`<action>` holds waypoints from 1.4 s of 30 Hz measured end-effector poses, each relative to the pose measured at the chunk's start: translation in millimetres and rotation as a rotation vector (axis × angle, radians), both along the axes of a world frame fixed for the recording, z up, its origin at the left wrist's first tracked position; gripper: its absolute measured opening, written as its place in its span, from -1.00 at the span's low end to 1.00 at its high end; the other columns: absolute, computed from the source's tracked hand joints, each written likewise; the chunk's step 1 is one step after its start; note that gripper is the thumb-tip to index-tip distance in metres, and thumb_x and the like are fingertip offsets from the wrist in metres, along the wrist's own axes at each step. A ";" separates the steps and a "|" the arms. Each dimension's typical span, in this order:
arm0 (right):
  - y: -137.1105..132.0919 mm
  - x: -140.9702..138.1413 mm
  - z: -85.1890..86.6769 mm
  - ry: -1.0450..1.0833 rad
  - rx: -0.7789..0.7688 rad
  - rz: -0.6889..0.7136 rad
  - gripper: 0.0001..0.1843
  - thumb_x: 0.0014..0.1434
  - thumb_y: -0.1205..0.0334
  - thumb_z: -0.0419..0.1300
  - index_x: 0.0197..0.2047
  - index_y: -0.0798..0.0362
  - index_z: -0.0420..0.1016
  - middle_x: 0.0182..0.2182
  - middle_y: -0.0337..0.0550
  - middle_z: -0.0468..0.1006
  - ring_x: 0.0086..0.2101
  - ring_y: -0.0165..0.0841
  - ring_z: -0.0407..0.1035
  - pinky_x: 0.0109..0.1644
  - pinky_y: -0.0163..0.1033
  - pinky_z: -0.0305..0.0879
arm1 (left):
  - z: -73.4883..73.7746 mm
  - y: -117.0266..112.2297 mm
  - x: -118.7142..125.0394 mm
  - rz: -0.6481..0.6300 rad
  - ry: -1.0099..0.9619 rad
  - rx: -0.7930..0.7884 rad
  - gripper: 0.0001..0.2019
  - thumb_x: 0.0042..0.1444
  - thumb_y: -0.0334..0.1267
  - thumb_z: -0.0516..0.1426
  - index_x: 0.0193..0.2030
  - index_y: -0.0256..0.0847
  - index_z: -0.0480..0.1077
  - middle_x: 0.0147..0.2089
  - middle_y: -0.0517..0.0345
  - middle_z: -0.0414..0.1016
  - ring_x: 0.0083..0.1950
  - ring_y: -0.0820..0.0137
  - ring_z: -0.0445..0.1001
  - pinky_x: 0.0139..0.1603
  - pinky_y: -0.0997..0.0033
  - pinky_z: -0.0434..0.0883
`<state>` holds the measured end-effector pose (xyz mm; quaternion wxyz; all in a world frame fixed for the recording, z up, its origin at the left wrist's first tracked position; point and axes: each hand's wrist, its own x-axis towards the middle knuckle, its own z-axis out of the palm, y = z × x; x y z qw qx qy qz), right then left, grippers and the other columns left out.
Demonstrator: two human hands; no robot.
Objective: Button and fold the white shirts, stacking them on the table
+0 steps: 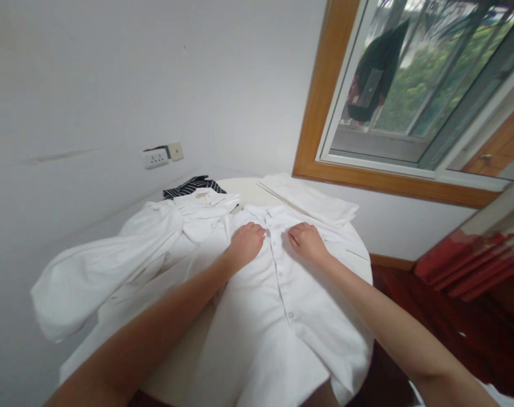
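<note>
A white button-up shirt (282,294) lies front up on the round table, its collar toward the wall and its lower end hanging over the near edge. My left hand (247,242) is closed at the upper left of the button placket, with a bit of white cloth at the fingertips. Across the placket, my right hand (306,240) is also closed, fingers curled down against the shirt's upper right. The cloth inside its fingers is mostly hidden. Several buttons run down the front between the hands, and the placket looks fastened.
Left of the shirt lies another white garment (155,243), its puffy sleeve hanging past the table edge. A black striped cloth (195,185) sits behind it. Folded white cloth (310,198) lies at the back right. Wall, socket (155,158) and window frame (392,181) bound the far side.
</note>
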<state>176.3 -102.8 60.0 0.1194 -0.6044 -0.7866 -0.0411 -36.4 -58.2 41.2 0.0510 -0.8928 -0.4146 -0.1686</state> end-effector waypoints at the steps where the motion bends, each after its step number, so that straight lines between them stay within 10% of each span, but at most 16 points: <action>1: 10.5 -0.5 0.5 -0.018 0.003 -0.017 -0.62 0.32 0.23 -0.09 -0.13 0.08 0.56 -0.11 0.03 0.56 -0.02 -0.16 0.33 0.06 -0.14 0.15 | -3.7 5.8 2.4 0.020 0.001 -0.010 -0.69 0.27 -0.28 -0.08 -0.01 -0.28 0.42 0.00 -0.14 0.48 0.10 0.16 0.35 0.12 0.13 0.28; 7: 62.4 0.1 -20.6 0.001 -0.171 -0.087 -0.52 0.33 -0.01 -0.09 0.15 0.00 0.41 0.15 -0.01 0.41 0.14 -0.18 0.25 0.16 -0.13 0.14 | -28.5 41.7 6.1 0.109 0.023 -0.108 -0.59 0.28 -0.14 -0.08 0.17 -0.18 0.33 0.26 -0.09 0.33 0.26 0.13 0.28 0.20 0.03 0.25; 12: 83.1 4.1 -41.2 0.006 -0.329 -0.112 -0.20 0.23 -0.33 -0.14 0.41 -0.12 -0.05 0.41 -0.07 -0.16 0.36 -0.07 -0.29 0.33 0.19 -0.28 | -36.0 64.0 0.8 0.097 0.048 -0.257 -0.38 0.19 0.16 -0.06 0.31 -0.08 0.19 0.40 -0.05 0.10 0.40 -0.01 0.05 0.31 -0.17 0.04; 17: 84.9 5.3 -48.7 0.002 -0.297 -0.108 -0.16 0.22 -0.39 -0.23 0.42 -0.13 -0.11 0.42 -0.09 -0.24 0.37 -0.11 -0.39 0.35 0.18 -0.43 | -44.9 68.4 -0.7 0.078 -0.047 -0.198 -0.42 0.24 0.14 -0.11 0.33 -0.01 0.16 0.41 0.05 0.07 0.42 0.06 0.02 0.36 -0.18 -0.07; 26: 79.5 1.8 -50.2 -0.005 -0.230 -0.122 -0.16 0.22 -0.39 -0.27 0.42 -0.12 -0.09 0.41 -0.04 -0.20 0.36 -0.07 -0.34 0.33 0.21 -0.40 | -35.2 31.8 -6.3 -0.013 -0.064 -0.028 -0.53 0.31 -0.12 -0.12 0.23 -0.31 0.29 0.28 -0.13 0.31 0.32 0.21 0.22 0.35 0.15 0.10; 32: 56.3 0.2 -51.8 -0.008 0.091 -0.019 -0.45 0.35 -0.04 -0.15 0.29 -0.03 0.25 0.30 -0.05 0.20 0.31 -0.21 -0.05 0.37 0.01 -0.26 | -37.1 -3.1 -21.7 0.001 0.050 -0.152 -0.39 0.23 0.15 -0.06 0.34 -0.09 0.14 0.43 -0.09 0.01 0.42 0.06 0.01 0.36 -0.10 -0.03; 42: 20.4 4.8 -50.4 -0.027 -0.189 0.084 -0.26 0.30 -0.25 -0.26 0.40 -0.03 0.00 0.40 -0.08 -0.14 0.36 -0.20 -0.26 0.37 0.11 -0.29 | -26.6 -44.6 -35.9 -0.295 0.109 -0.176 -0.48 0.33 0.01 -0.16 0.36 -0.08 0.08 0.42 0.09 0.06 0.43 0.26 0.00 0.40 0.01 -0.10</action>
